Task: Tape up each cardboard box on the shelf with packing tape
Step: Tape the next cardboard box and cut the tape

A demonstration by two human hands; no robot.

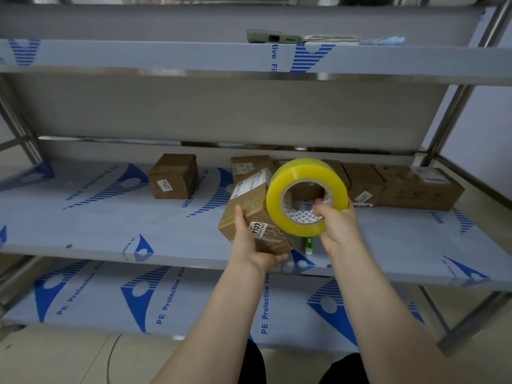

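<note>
My left hand (250,242) grips a small cardboard box (250,202), tilted on one corner above the middle shelf (97,225). The box carries white labels, one reading 1107. My right hand (336,227) holds a large roll of yellowish clear packing tape (306,173) by its lower rim, pressed against the box's right side. Another small box (174,176) stands alone further left on the shelf. Several more boxes (415,188) sit in a row at the back right, partly hidden behind the roll.
A small green and white object (308,245) lies on the shelf under the roll. On the upper shelf (166,55) rest a green phone (273,38) and a blue cloth (386,40). A lower shelf (194,295) spans beneath. Steel posts (448,115) frame the right side.
</note>
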